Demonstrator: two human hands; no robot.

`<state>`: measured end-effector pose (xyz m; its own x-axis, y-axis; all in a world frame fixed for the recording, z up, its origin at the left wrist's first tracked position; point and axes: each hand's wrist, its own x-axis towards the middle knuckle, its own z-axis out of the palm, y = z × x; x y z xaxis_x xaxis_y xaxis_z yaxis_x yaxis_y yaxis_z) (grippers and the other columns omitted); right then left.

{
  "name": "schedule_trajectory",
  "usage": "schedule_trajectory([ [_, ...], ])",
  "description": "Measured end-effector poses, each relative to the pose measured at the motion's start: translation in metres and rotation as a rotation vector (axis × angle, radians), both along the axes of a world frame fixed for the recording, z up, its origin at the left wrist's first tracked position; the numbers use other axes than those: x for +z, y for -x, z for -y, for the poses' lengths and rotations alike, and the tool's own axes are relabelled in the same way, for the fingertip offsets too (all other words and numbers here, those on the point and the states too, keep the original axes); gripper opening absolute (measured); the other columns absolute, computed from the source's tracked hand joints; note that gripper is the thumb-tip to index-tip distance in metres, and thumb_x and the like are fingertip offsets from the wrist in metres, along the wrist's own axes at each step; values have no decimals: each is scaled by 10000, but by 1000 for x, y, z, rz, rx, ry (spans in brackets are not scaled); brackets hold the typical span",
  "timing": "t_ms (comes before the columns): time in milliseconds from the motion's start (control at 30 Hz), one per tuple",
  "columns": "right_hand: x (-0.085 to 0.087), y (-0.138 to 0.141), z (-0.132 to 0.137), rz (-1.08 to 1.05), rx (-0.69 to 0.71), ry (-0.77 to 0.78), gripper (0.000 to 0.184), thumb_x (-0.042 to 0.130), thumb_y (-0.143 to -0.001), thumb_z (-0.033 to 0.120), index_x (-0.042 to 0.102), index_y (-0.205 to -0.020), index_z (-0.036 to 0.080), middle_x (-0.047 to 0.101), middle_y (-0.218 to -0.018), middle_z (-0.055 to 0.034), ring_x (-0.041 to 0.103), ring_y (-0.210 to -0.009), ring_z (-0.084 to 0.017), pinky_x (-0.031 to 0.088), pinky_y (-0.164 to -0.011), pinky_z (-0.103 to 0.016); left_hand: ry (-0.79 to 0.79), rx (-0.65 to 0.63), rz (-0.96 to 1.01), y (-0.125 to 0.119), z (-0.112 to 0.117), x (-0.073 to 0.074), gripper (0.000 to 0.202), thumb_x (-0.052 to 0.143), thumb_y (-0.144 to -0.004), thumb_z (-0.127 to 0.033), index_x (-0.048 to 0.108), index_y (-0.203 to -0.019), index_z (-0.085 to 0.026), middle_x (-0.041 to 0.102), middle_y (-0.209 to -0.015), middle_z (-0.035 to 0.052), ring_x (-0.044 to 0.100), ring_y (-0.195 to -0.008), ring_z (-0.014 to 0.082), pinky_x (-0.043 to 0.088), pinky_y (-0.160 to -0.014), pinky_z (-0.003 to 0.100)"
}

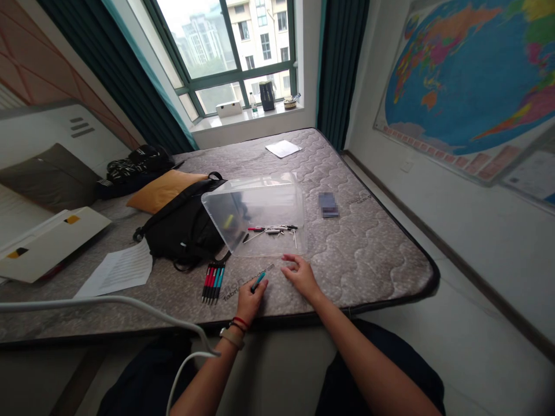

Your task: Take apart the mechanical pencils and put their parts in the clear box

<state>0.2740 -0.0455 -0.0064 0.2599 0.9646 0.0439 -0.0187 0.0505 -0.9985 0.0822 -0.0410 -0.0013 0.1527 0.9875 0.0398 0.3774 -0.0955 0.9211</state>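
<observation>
My left hand is closed around a teal pen near the front edge of the grey mattress. My right hand rests just to the right of it on the mattress, fingers loosely curled and apart, holding nothing I can see. Just beyond both hands lies a clear plastic tray with pen parts in it: a red pen, thin rods and small pieces. A row of several red and teal pens lies to the left of my left hand.
A black backpack sits left of the tray, beside an orange cushion. Printed paper and a white box lie further left. A dark card and white paper lie beyond. A white cable crosses in front.
</observation>
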Motion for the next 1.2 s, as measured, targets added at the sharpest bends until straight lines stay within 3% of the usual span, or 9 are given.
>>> schedule_trajectory([
  [100, 1, 5, 5, 161, 138, 39, 255, 669, -791, 291, 702, -1003, 152, 736, -893, -77, 669, -692, -173, 535, -682, -295, -41, -48, -34, -2, 2, 2, 330, 641, -828, -440, 694, -717, -133, 531, -591, -34, 443, -578, 117, 341, -566, 229],
  [300, 6, 8, 10, 403, 195, 22, 176, 648, -813, 257, 736, -942, 176, 736, -827, -45, 635, -686, -158, 494, -694, -272, -81, -58, -112, -4, 3, 1, 335, 593, -864, -437, 701, -761, -138, 560, -617, -16, 468, -600, 139, 348, -586, 244],
  [400, 9, 7, 10, 282, 255, 51, 206, 612, -839, 281, 721, -969, 163, 712, -776, -36, 624, -634, -146, 483, -629, -254, -113, -52, -149, -5, 4, -1, 329, 596, -858, -437, 661, -696, -159, 533, -605, -17, 448, -589, 140, 329, -579, 246],
  [533, 14, 9, 13, -14, 482, 65, 254, 591, -822, 234, 676, -1054, 177, 685, -779, -12, 614, -605, -133, 477, -571, -233, -152, -58, -188, -7, 5, -5, 350, 623, -834, -414, 559, -577, -184, 450, -546, -38, 398, -549, 129, 285, -553, 242],
  [600, 14, 9, 15, -26, 538, 46, 237, 626, -805, 236, 682, -1032, 192, 676, -775, -3, 610, -625, -135, 477, -586, -233, -163, -74, -215, -8, 4, -6, 363, 622, -833, -404, 530, -559, -185, 437, -538, -44, 392, -544, 124, 276, -550, 240],
  [800, 5, 7, 14, 34, 433, 88, 206, 647, -830, 364, 681, -902, 174, 653, -696, -10, 601, -597, -140, 446, -519, -222, -183, -96, -251, -11, 6, -3, 399, 626, -835, -457, 525, -568, -178, 442, -551, -45, 395, -559, 119, 273, -560, 242],
  [933, 0, 4, 10, -82, 378, 170, 220, 658, -790, 346, 639, -926, 174, 636, -647, 2, 601, -565, -145, 422, -434, -203, -39, -121, -74, -10, 6, 4, 317, 657, -815, -486, 656, -799, -169, 613, -679, -9, 528, -629, 141, 380, -610, 243],
  [1033, -1, 2, 7, -158, 365, 203, 243, 686, -748, 338, 630, -910, 165, 659, -687, -6, 606, -569, -135, 435, -430, -197, 86, -122, 86, -7, 2, 8, 385, 672, -801, -493, 686, -994, -161, 696, -802, 36, 613, -715, 166, 456, -663, 262],
  [1200, -2, 1, 5, -260, 425, 261, 261, 689, -770, 387, 640, -862, 148, 692, -789, -43, 610, -584, -111, 453, -459, -189, 153, 2, 217, -3, -7, 7, 441, 727, -753, -495, 714, -996, -127, 689, -754, 43, 599, -666, 140, 480, -643, 250],
])
